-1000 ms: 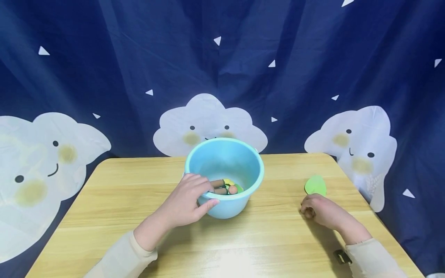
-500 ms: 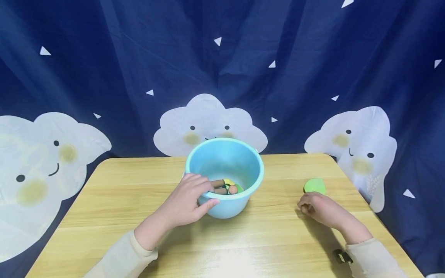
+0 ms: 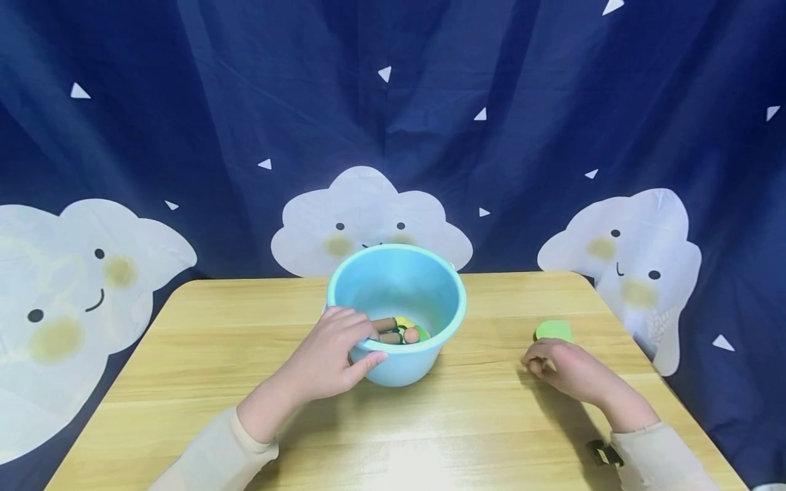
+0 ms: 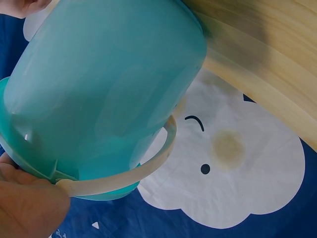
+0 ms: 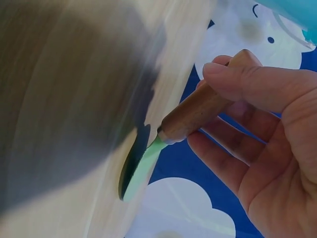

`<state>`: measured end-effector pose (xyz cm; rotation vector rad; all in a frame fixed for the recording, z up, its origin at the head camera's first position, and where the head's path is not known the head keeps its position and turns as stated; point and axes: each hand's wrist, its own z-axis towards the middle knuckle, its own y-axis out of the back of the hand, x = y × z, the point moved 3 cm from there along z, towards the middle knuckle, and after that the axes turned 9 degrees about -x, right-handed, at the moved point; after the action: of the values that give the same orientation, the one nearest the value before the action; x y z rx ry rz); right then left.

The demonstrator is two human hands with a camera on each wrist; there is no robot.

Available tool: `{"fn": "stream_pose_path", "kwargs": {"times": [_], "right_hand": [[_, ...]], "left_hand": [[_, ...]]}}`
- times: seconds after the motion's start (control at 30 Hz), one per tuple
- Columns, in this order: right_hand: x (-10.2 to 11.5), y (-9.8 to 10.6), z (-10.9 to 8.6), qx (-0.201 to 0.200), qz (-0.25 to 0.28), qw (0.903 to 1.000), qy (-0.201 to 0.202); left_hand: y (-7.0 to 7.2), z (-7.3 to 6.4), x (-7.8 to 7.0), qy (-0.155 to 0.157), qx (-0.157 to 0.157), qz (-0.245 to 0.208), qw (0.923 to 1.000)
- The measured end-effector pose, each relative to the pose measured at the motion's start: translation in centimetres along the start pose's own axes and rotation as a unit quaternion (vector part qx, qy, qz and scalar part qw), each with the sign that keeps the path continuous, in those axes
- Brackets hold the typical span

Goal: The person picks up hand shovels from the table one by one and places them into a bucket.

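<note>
A light blue bucket (image 3: pixel 396 365) stands tilted toward me on the table. Its near-left rim is gripped by my left hand (image 3: pixel 325 354), thumb outside and fingers reaching over the inside. Off to the right, my right hand (image 3: pixel 568 368) pinches the brown wooden handle (image 5: pixel 195 114) of a small toy shovel between thumb and fingers. The shovel's green blade (image 3: pixel 555 331) shows beyond the knuckles in the head view. In the right wrist view the blade points down toward the tabletop; whether it touches cannot be told.
Inside the bucket lie several tools with brown handles (image 3: pixel 389 337) and yellow and green parts. A pale carrying handle (image 4: pixel 124 181) hangs on the bucket's side. Behind the wooden table (image 3: pixel 245 300) hangs a dark blue curtain (image 3: pixel 245 102) with white clouds.
My right hand has shifted slightly left, and the shovel's green blade has tipped, so less of its face shows. My left hand and the bucket have stayed put.
</note>
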<state>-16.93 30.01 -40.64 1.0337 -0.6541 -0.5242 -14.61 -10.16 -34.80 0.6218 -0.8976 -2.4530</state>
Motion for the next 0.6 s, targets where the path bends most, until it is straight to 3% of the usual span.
{"fn": "stream_pose_path", "kwargs": {"times": [0.27,0.6], "right_hand": [[0.27,0.32,0.08,-0.001,0.003,0.9999,-0.014],[0.77,0.17,0.51,-0.045,-0.005,0.9989,-0.008]], "left_hand": [[-0.01,0.05,-0.02,0.004,0.0,-0.001,1.0],[0.03,0.02,0.0,0.005,0.007,0.0,1.0]]}}
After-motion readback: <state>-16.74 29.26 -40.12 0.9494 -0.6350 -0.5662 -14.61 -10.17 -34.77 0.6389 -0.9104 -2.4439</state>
